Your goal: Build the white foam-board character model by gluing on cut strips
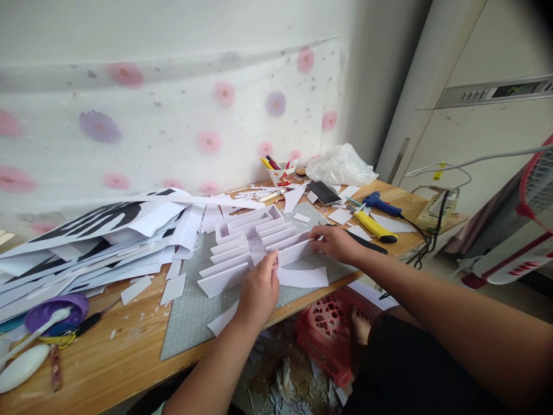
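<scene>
A white model of foam board or card [257, 245], with several upright strips in stepped rows on both sides, stands on a grey cutting mat [190, 323]. At its front right is an upright white strip [296, 252]. My left hand [259, 288] is closed at the strip's left end, fingertips pinched there. The other end is between the thumb and fingers of my right hand [334, 245]. A loose curved white offcut [305, 276] lies flat just in front of the strip. My left palm faces away, so part of its grip is hidden.
Stacked white sheets [129, 230] cover the table's left. To the right lie a yellow utility knife [375, 226], a blue glue gun [382, 203] and a black phone [324, 193]. Behind are a pen cup [280, 173] and plastic bag [341, 164]. A red stool [326, 328] stands below.
</scene>
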`<action>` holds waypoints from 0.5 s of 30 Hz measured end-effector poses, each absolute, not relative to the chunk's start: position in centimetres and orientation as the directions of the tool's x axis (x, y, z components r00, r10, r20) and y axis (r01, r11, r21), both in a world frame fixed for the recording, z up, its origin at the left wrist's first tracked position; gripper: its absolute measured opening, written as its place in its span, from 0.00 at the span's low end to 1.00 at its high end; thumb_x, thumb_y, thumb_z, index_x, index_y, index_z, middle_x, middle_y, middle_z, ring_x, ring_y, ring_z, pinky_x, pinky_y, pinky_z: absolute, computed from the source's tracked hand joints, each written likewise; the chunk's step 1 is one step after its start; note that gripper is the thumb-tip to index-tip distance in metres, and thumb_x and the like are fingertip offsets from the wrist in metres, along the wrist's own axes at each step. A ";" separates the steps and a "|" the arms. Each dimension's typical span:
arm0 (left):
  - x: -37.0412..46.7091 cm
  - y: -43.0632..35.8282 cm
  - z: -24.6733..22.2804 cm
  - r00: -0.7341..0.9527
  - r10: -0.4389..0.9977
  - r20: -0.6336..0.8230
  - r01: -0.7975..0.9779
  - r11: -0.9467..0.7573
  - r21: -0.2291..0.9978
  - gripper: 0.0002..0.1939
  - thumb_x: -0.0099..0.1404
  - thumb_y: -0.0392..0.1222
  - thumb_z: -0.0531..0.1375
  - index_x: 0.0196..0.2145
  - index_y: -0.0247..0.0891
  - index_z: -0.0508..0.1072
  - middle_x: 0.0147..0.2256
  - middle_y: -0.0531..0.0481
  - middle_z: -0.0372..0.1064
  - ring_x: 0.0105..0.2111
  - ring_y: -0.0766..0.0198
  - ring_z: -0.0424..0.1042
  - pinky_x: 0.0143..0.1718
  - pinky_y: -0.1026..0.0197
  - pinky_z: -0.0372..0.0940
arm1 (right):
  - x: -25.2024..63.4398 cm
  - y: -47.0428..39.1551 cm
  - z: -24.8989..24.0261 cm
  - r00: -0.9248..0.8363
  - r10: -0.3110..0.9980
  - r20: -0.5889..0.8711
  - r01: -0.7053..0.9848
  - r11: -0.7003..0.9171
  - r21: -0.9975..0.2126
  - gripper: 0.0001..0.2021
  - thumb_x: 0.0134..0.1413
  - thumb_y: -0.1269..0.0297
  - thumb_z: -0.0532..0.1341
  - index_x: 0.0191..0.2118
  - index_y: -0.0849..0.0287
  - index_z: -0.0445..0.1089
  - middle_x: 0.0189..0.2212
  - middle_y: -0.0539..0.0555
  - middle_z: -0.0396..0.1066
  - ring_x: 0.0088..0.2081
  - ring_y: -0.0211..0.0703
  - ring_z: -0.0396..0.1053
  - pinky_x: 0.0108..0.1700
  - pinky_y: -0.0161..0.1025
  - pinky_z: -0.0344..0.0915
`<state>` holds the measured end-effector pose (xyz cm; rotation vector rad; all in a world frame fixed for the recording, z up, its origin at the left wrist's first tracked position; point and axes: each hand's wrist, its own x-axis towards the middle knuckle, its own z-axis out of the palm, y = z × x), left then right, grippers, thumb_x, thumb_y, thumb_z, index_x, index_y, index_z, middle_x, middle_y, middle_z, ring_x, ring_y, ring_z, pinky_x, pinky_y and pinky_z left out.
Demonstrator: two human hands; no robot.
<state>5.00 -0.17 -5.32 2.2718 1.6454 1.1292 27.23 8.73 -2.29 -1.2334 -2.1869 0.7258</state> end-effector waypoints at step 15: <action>6.5 -1.1 -2.7 0.109 0.856 0.506 0.770 -0.394 0.501 0.13 0.60 0.35 0.56 0.43 0.40 0.70 0.31 0.49 0.74 0.28 0.61 0.73 0.32 0.62 0.65 | 27.8 7.7 0.0 -0.482 0.829 0.285 0.617 0.552 -0.561 0.10 0.52 0.66 0.61 0.42 0.53 0.74 0.35 0.50 0.75 0.35 0.38 0.71 0.39 0.34 0.64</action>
